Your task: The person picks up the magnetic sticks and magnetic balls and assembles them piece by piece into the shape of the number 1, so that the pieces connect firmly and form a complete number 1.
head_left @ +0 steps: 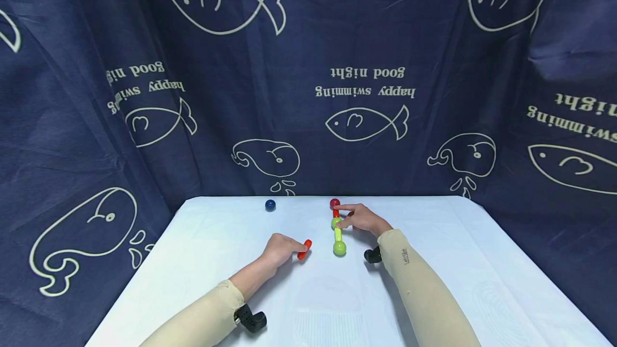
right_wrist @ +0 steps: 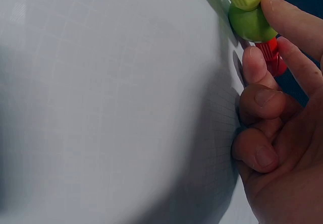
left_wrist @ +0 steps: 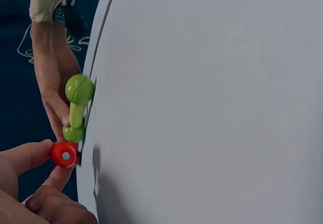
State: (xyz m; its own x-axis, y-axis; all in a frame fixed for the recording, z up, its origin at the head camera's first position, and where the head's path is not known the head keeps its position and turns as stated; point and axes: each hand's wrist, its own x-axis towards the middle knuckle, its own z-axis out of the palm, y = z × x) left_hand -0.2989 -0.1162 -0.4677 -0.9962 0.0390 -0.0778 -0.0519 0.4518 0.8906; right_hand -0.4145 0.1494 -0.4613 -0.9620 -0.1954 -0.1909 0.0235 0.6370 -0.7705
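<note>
My left hand (head_left: 281, 249) pinches a short red magnetic rod (head_left: 304, 250) between thumb and finger, above the white table. In the left wrist view the rod's round end (left_wrist: 57, 156) shows a silvery magnet. To its right stretches a joined chain: a red ball (head_left: 335, 203), a second red rod (head_left: 336, 213), a green ball (head_left: 335, 223), a yellow-green rod (head_left: 338, 235) and a nearer green ball (head_left: 339, 248). My right hand (head_left: 362, 218) holds the chain by its far part, thumb at the middle green ball, index finger reaching toward the red ball. Its other fingers are curled.
A dark blue ball (head_left: 270, 205) lies near the back edge of the white table (head_left: 409, 304), left of the chain. A navy curtain (head_left: 308, 58) with white fish and whale drawings hangs behind and beside the table. Black wrist devices (head_left: 251, 320) sit under both sleeves.
</note>
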